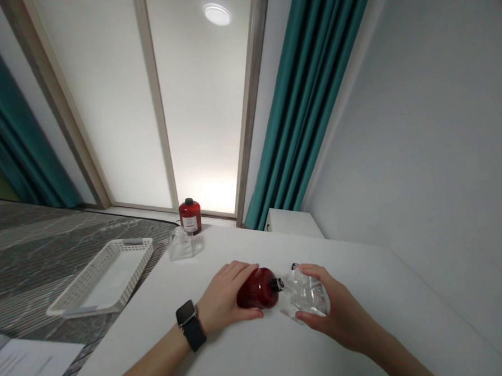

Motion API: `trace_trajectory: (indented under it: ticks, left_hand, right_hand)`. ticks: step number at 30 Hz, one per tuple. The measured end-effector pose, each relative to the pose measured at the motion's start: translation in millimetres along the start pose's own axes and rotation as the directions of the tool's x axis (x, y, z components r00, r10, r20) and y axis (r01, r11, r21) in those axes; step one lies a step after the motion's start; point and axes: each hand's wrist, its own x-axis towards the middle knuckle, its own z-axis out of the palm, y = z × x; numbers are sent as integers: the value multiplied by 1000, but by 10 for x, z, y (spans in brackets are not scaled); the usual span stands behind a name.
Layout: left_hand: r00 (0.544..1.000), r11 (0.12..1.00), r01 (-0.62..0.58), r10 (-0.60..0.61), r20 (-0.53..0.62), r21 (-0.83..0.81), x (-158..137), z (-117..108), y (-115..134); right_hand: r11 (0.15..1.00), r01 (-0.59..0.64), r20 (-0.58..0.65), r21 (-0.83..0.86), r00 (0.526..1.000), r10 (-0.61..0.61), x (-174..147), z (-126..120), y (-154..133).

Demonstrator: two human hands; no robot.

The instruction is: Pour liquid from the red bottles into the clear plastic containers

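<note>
My left hand [233,292], with a dark watch on its wrist, is closed around a dark red bottle [260,289]. This bottle leans to the right, its black neck [277,285] pointing at a clear bottle [302,294]. The clear one is gripped in my right hand [331,307], thumb on the near side and fingers on the far side. Neck and clear bottle meet or overlap in view; whether they touch, I cannot tell. A small black ring-shaped thing [295,266] shows just behind the clear bottle, partly hidden.
On the white table [243,357], a labelled red bottle [190,216] with a black cap stands at the far left corner, behind another clear bottle [181,245]. Left of the table are a white basket [126,293] and printed paper [31,368]. A white cabinet [295,224] stands beyond.
</note>
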Motion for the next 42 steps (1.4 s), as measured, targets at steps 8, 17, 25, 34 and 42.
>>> trace_trajectory:
  ticks: [8,17,25,34,42]
  left_hand:
    - [1000,1000,16,-15,15,-15,1,1,18]
    - [999,1000,27,-27,29,-7,-5,10,21]
    - [999,999,36,-35,23,-18,-4,5,26]
    - [999,999,36,-35,24,-23,-10,17,16]
    - [999,999,32,-32,3,-41,-15,23,14]
  right_hand:
    - [1000,-30,-19,-3,999,30,28,-51,-75]
    - [996,-92,61,-6,994,93,61,-102,-167]
    - [994,-110,99,-22,989,112,89,-145,-212]
    - [991,-129,125,-37,983,132,113,-184,-269]
    - [988,-146,140,-55,978,153,139,-192,-293]
